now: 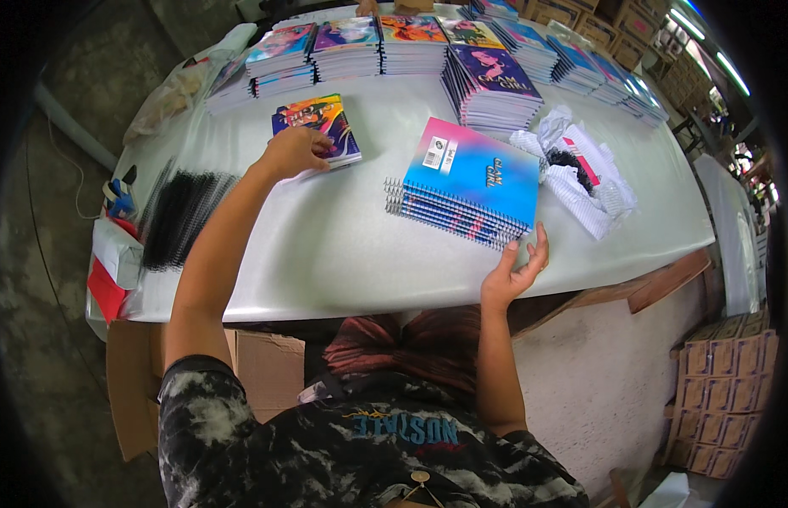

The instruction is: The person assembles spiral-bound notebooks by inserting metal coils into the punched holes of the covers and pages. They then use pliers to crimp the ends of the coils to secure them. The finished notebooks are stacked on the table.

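Observation:
My left hand (297,154) reaches over a short stack of notebooks (336,118) with a purple and orange cover. Its fingers are curled on the near edge of the stack, and the thumb side is partly hidden. No coil shows on these notebooks. My right hand (516,269) is open, thumb and fingers apart, by the near right corner of a stack of spiral notebooks (483,182). The top one has a blue and pink back cover, and the wire-bound edges face me.
Black plastic binding coils (186,216) lie at the left. Tall notebook stacks (494,80) line the far side. Crumpled white wrapping (593,190) with black coils sits at the right. A cardboard box (271,372) stands below the table's front edge, and stacked cartons (722,394) are at the lower right.

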A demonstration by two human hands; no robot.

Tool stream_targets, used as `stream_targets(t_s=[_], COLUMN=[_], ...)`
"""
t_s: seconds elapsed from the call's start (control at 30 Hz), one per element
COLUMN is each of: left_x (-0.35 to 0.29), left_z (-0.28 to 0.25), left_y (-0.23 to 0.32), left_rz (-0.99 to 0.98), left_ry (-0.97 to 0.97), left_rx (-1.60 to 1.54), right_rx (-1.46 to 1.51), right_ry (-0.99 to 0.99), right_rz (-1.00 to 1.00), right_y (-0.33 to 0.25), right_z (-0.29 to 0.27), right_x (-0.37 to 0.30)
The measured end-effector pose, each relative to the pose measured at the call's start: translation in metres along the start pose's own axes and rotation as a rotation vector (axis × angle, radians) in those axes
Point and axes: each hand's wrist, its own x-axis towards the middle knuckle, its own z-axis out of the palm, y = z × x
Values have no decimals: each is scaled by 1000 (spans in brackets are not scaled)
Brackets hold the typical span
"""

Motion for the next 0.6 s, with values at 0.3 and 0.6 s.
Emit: stream_targets(t_s=[0.3, 0.6], left_x=[9, -9], left_z=[-4, -53], left_y=[-24, 25], left_rz=[46, 297], left_ry=[-63, 864], left_rx=[-102, 449], right_rx=[86, 33], right_ry=[0, 76], right_rz=[38, -112], right_y=[0, -35], right_z=[2, 5], right_x=[-2, 3])
